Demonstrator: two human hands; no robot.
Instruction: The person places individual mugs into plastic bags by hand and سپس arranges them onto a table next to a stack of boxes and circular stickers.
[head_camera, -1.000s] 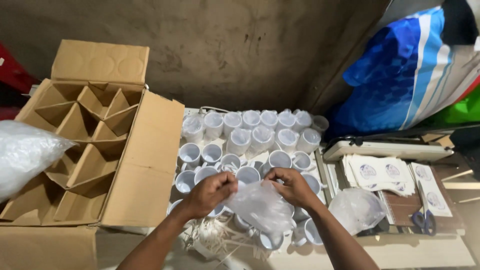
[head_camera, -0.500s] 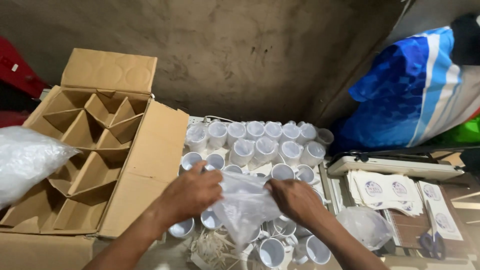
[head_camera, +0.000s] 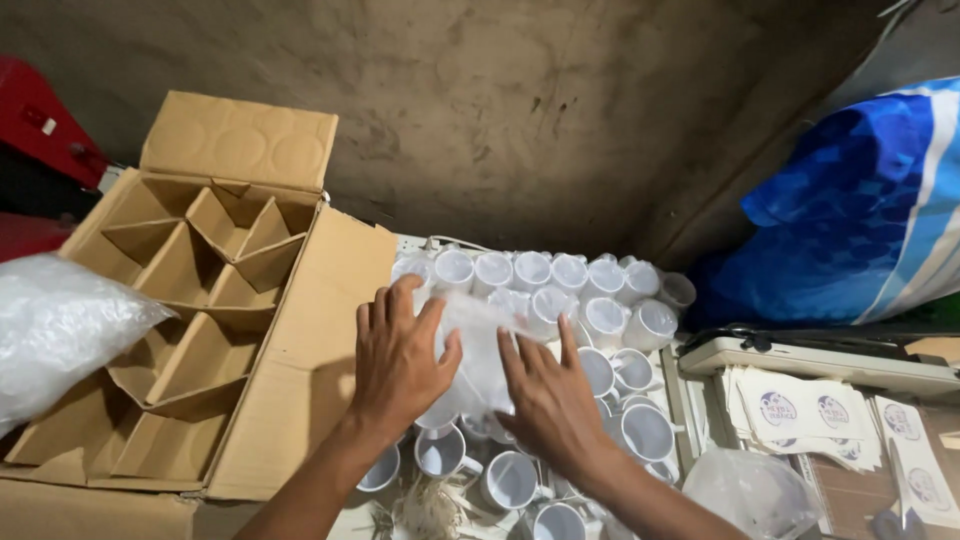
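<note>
Clear plastic bag (head_camera: 478, 345) pinched between left hand (head_camera: 398, 360) and right hand (head_camera: 548, 395), both grips closed on it, held above white mugs (head_camera: 560, 300), apparently wrapping one; divided cardboard box (head_camera: 190, 310) alongside.

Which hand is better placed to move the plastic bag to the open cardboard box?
Probably the left hand. It rests on the clear plastic bag on the side next to the cardboard box. The right hand also touches the bag, but on the side away from the box.
</note>
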